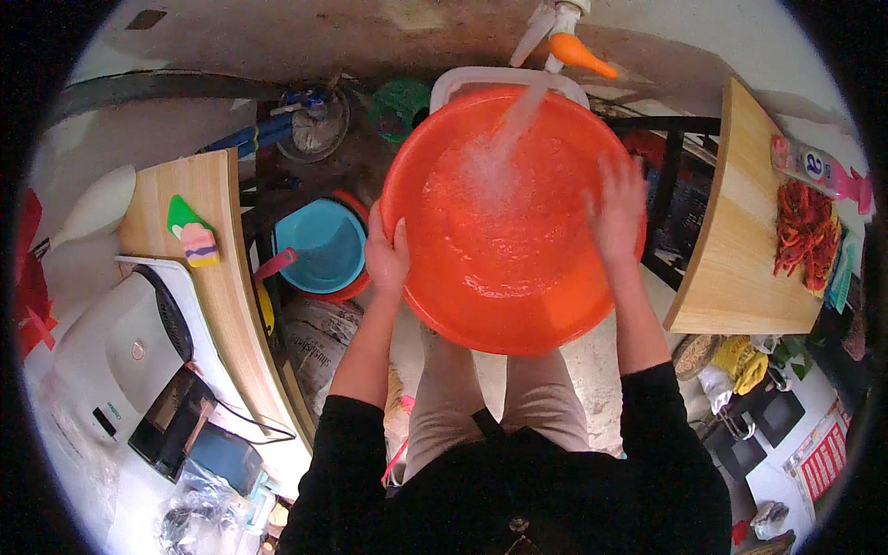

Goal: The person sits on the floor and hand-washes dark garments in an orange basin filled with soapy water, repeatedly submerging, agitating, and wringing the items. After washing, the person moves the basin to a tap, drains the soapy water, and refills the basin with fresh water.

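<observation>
Orange basin (499, 305) under running tap (564, 42), water streaming in, held above knees between two wooden counters. Left hand (386, 254) gripping left rim, fingers curled over edge. Right hand (618, 208) inside at right wall, fingers spread flat, blurred. Blue bucket (319, 245) on floor just left.

On the right-hand wooden worktop (740, 250), a slim pink and white packet (819, 169) with a printed label lies at the far edge. Low on the right, a red and white printed card (821, 460) lies flat. Under the left worktop, a grey printed sack (314, 344) sits beside the person's leg.
</observation>
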A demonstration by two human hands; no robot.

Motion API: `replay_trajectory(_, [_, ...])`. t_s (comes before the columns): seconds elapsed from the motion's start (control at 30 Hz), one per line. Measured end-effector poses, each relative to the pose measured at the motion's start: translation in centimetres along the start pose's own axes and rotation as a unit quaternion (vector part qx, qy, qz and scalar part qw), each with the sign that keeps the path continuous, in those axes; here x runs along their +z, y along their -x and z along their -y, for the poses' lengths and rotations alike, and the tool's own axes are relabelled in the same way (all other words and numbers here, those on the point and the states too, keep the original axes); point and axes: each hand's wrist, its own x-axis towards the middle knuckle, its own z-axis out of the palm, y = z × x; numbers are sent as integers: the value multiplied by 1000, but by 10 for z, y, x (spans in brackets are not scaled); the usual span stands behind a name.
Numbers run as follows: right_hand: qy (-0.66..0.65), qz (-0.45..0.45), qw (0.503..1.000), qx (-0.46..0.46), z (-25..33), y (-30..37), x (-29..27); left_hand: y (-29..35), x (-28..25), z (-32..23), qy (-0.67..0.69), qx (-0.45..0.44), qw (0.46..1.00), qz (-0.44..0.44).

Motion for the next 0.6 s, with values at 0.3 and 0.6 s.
replay_trajectory(0.3, [-258,82,895,354,-67,1,55,-23,-11,3,2,17,1000,-10])
replay_trajectory(0.6, [-284,48,897,334,-57,-22,65,-74,-19,1,29,32,999,-24])
